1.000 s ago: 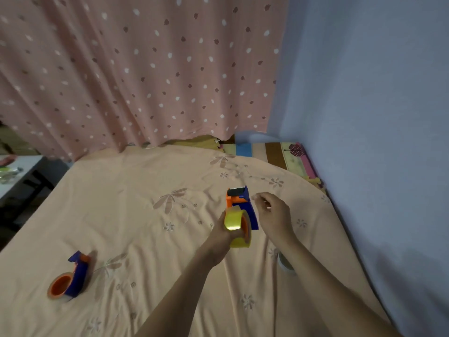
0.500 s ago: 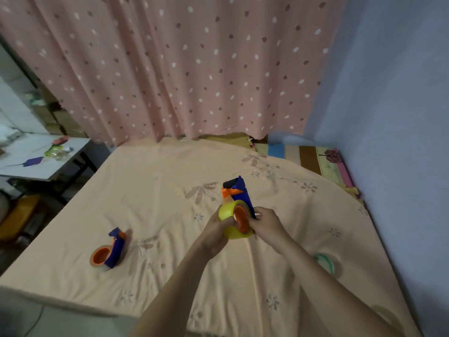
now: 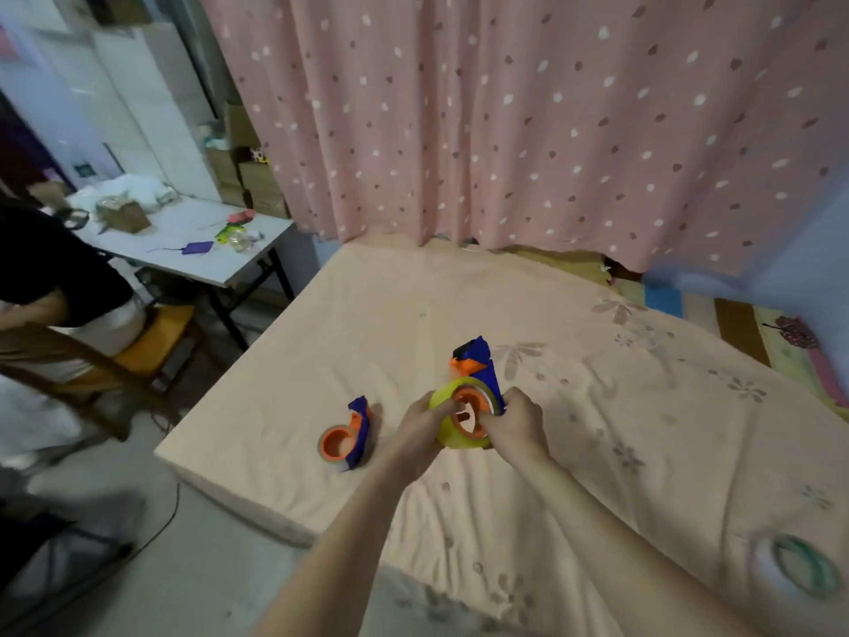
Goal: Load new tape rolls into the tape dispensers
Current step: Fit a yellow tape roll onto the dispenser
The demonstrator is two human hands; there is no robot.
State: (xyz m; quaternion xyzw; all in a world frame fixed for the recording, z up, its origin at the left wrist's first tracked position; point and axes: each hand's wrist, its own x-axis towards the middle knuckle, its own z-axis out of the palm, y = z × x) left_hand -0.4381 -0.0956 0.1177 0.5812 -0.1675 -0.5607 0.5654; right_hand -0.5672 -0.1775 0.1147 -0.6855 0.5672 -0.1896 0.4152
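A blue and orange tape dispenser (image 3: pixel 478 367) is held just above the peach bedsheet (image 3: pixel 574 406), with a yellow tape roll (image 3: pixel 448 436) around its orange hub. My left hand (image 3: pixel 425 422) grips the roll's left side. My right hand (image 3: pixel 517 422) holds the right side of the roll and dispenser, thumb at the hub. A second blue and orange dispenser (image 3: pixel 347 436) lies on the sheet to the left, untouched. A green-edged tape roll (image 3: pixel 801 570) lies at the lower right.
The bed's near-left corner (image 3: pixel 183 457) drops to a grey floor. A white folding table (image 3: pixel 193 243) with clutter stands to the left, a seated person (image 3: pixel 55 278) beside it. A dotted pink curtain (image 3: pixel 528 121) hangs behind the bed.
The view has swung left, bringing the table and the seated person in. My right hand has closed onto the roll and dispenser. The second dispenser now appears closer to my hands.
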